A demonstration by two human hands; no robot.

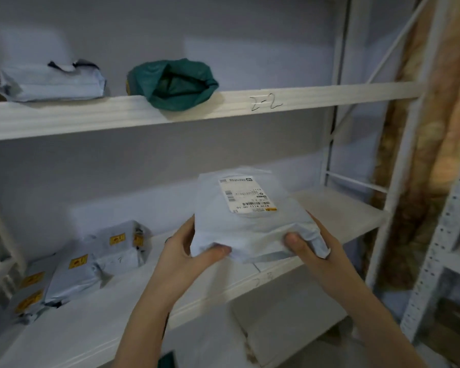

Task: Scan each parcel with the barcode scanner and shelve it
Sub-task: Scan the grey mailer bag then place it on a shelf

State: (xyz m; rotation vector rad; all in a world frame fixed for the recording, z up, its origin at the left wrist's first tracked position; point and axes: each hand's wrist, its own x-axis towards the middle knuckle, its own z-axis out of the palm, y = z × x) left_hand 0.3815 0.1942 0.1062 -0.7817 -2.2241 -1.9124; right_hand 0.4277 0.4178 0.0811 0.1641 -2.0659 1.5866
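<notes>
You hold a pale grey plastic mailer parcel (pixel 250 229) in both hands, just above the front part of the white metal middle shelf (pixel 337 211). Your left hand (pixel 181 251) grips its near left corner, thumb curled over the top and fingers hidden underneath. Your right hand (pixel 314 251) pinches the near right corner the same way, thumb pressed on top. The parcel's white shipping label (pixel 246 194) faces up, its barcodes turned away from you.

To your left on the same shelf lie several grey mailer bags with yellow stickers (pixel 91 258), bunched together and well apart from the parcel you hold. On the white upper shelf (pixel 316 98), marked with handwritten "2-2", sit a crumpled dark green plastic bag (pixel 175 83) overhanging the front edge and, further left, a pale grey wrapped package (pixel 53 83).
</notes>
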